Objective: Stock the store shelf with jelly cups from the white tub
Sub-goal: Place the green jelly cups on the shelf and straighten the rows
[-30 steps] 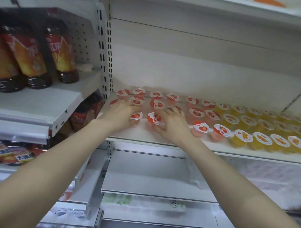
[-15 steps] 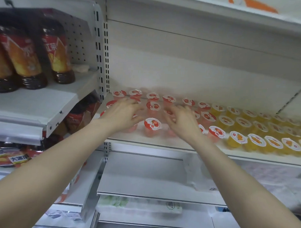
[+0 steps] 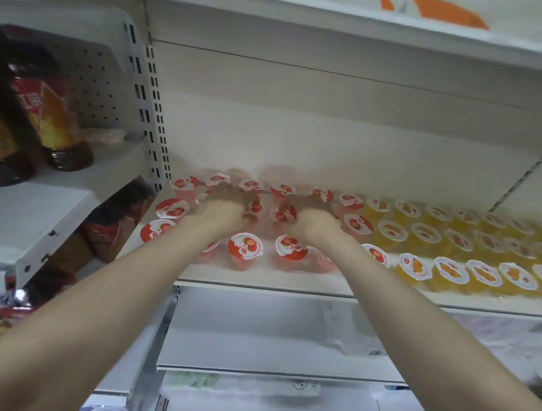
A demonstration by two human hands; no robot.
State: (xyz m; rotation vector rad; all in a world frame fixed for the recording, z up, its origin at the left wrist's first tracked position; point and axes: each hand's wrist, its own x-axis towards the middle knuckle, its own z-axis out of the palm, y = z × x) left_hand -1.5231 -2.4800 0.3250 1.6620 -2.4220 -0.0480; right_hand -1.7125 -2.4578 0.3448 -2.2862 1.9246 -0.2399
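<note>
Where hands (image 3: 263, 214) reach: red jelly cups (image 3: 245, 246) (beneath, around).

red-lidded jelly cups (image 3: 245, 247) upright, seemingly three rows, on shelf (image 3: 261, 280)

Jelly cups (image 3: 245, 246) are set in rows along the shelf (image 3: 261, 280), from its left end toward its right. Both hands, left hand (image 3: 225, 210) and right hand (image 3: 309, 217), are placed among the middle rows (side by side). Bottles (image 3: 55, 130) are stood on a neighbouring shelf (image 3: 42, 203) leftward.
</note>
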